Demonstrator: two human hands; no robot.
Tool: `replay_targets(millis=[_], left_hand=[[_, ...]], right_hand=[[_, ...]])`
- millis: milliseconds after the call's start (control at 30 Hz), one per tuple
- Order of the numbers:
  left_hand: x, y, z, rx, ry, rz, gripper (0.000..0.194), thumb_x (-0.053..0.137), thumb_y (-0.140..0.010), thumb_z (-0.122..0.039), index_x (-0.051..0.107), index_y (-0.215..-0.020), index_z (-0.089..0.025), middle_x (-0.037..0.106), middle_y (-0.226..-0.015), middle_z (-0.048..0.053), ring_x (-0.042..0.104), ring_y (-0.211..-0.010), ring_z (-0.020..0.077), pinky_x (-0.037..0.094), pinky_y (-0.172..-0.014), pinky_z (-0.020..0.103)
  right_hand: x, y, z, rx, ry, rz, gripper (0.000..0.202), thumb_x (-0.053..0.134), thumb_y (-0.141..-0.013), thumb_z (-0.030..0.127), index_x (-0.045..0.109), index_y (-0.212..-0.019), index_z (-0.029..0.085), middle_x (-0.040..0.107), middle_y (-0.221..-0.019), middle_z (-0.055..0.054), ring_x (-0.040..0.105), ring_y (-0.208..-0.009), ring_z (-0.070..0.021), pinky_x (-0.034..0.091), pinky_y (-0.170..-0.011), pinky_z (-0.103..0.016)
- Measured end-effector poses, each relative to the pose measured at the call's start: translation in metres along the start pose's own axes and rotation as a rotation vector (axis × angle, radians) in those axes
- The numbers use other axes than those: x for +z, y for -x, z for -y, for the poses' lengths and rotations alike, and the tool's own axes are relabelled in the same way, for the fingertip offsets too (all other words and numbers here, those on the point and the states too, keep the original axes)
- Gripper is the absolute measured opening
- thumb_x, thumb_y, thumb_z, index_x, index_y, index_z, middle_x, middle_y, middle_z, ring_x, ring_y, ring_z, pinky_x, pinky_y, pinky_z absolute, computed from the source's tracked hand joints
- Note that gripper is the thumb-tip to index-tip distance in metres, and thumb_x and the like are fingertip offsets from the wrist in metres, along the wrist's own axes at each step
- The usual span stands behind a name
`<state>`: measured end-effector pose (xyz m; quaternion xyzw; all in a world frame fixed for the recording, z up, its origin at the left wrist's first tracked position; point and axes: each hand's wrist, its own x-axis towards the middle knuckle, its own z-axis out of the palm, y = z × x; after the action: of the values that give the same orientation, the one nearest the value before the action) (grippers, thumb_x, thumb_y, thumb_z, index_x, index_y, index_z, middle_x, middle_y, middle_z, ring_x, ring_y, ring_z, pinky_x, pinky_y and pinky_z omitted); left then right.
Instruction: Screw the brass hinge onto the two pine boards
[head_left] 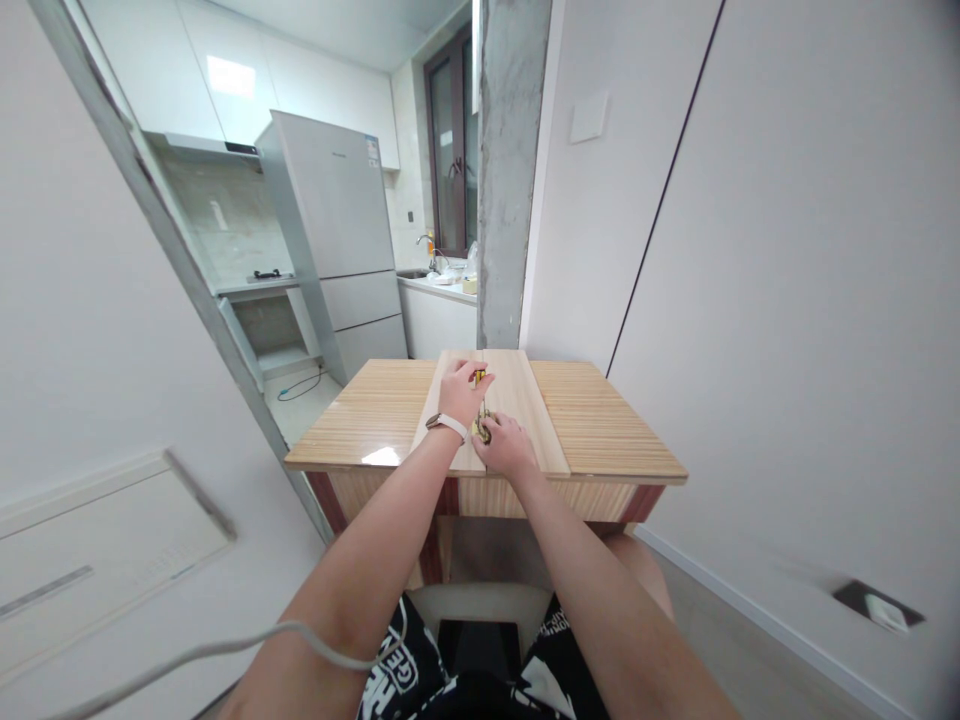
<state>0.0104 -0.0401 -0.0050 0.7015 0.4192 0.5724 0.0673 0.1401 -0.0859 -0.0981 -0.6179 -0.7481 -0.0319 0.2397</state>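
My left hand [462, 390], with a watch on a pale band [447, 426] at its wrist, grips a yellow-handled tool [480, 376] between thumb and fingers. The tool stands upright, its thin dark shaft pointing down. Just below and to the right, my right hand [507, 444] has its fingers closed on a small yellowish piece with dark parts [484, 428]. The shaft's lower end reaches this piece; the exact contact is too small to tell. Both hands are over a pale wooden board [547, 430] lying on the table.
The striped wooden table [615, 430] extends to both sides of the board. Behind it stand a concrete pillar [511, 180] and a grey fridge [337, 200]. A white wall [787, 250] is at the right. A pale cable [300, 630] crosses my left forearm.
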Motion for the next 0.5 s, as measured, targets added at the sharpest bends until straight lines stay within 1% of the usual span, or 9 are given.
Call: replay_targets(millis=[133, 333, 500], left_hand=[[0.0010, -0.0003, -0.0018, -0.036, -0.036, -0.005, 0.016, 0.078, -0.090, -0.028, 0.077, -0.105, -0.024, 0.067, -0.102, 0.006, 0.067, -0.084, 0.0181, 0.057, -0.086, 0.035], [-0.0003, -0.0011, 0.0017, -0.032, -0.047, -0.023, 0.016, 0.074, -0.092, -0.023, 0.076, -0.108, -0.022, 0.066, -0.101, 0.005, 0.066, -0.083, 0.0177, 0.056, -0.084, 0.033], [-0.0022, -0.0012, 0.0058, -0.012, -0.050, 0.019, 0.024, 0.063, -0.097, -0.016, 0.074, -0.117, -0.023, 0.069, -0.108, 0.007, 0.068, -0.090, 0.0185, 0.056, -0.088, 0.033]], right_hand=[[0.0005, 0.0004, -0.0003, -0.010, -0.009, -0.002, 0.038, 0.057, -0.098, 0.053, 0.069, -0.125, 0.029, 0.062, -0.137, -0.010, 0.054, -0.123, -0.0278, 0.039, -0.103, -0.041], [0.0021, -0.0002, -0.0010, -0.006, -0.005, -0.001, 0.038, 0.057, -0.098, 0.054, 0.069, -0.124, 0.030, 0.062, -0.137, -0.010, 0.053, -0.123, -0.0279, 0.039, -0.103, -0.041], [0.0031, -0.0010, -0.0016, -0.004, -0.005, 0.010, 0.039, 0.058, -0.097, 0.054, 0.070, -0.125, 0.030, 0.062, -0.137, -0.010, 0.053, -0.123, -0.0282, 0.039, -0.103, -0.041]])
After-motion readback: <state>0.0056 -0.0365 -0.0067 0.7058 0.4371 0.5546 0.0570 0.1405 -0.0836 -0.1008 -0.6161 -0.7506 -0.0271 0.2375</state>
